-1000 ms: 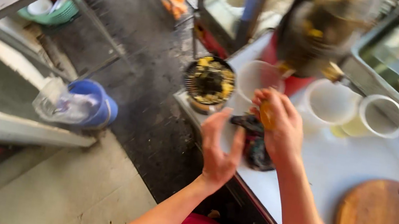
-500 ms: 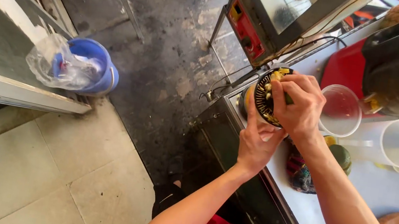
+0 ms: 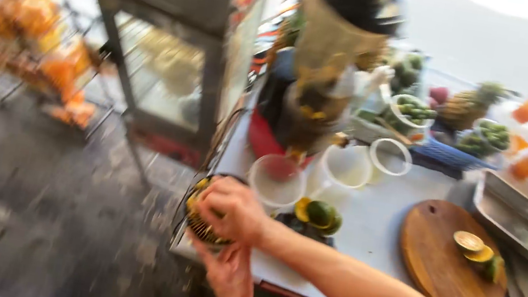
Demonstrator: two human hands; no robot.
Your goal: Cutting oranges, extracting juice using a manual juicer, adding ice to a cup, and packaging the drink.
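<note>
Head cam, looks down & fwd over counter (image 3: pixel 365 221), close, blurred.

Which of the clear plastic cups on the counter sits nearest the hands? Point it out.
The cup with the reddish bottom, just right of the right hand. The other two cups stand farther back.

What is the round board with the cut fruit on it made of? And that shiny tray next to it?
The round board looks like wood: brown, matte, with a small hole near its edge. The tray looks like metal, probably steel: grey, with pale glare on its rim. The picture is blurred, so both are best guesses.
</note>
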